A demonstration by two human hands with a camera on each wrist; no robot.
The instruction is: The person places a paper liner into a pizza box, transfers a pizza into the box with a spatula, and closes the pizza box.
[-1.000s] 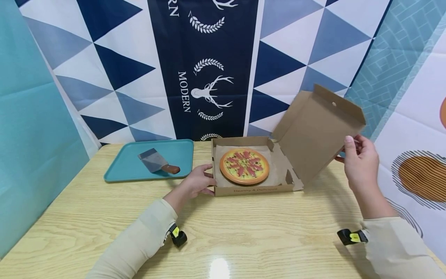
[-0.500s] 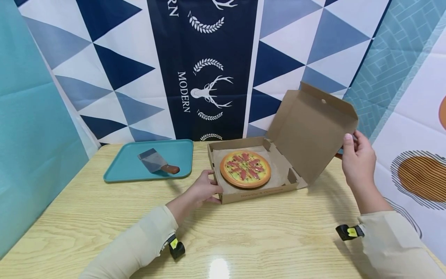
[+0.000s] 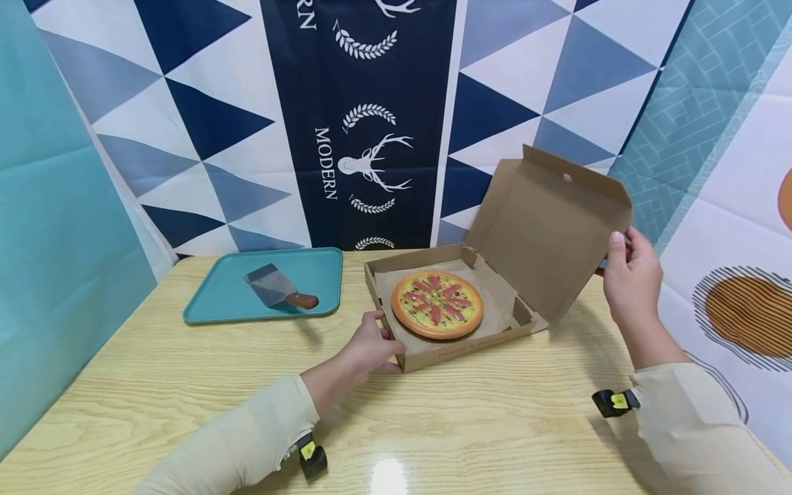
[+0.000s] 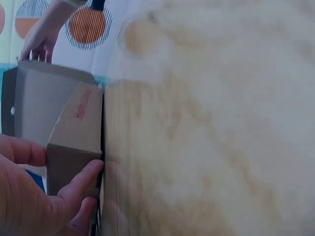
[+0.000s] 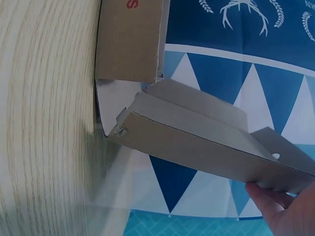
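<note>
A cardboard pizza box (image 3: 427,359) stands on the wooden table with its lid (image 3: 551,234) raised and tilted to the right. Inside, on a paper liner, lies a round pizza (image 3: 436,304) with red toppings. My left hand (image 3: 370,347) grips the box's near left corner; the left wrist view shows thumb and fingers (image 4: 81,184) on either side of the cardboard wall. With my right hand (image 3: 632,278) I hold the lid's near right edge, thumb on the inner face. In the right wrist view the right hand's other fingers are partly hidden by the lid.
To the left of the box a teal tray (image 3: 210,302) lies on the table (image 3: 470,426). A spatula (image 3: 281,287) with a metal blade and brown handle rests on the tray. Patterned cloths (image 3: 223,124) hang behind and at both sides.
The box has turned, its near left corner drawn toward me by my left hand. The lid has shifted slightly left, my right hand moving along with it. Tray and spatula stay put.
</note>
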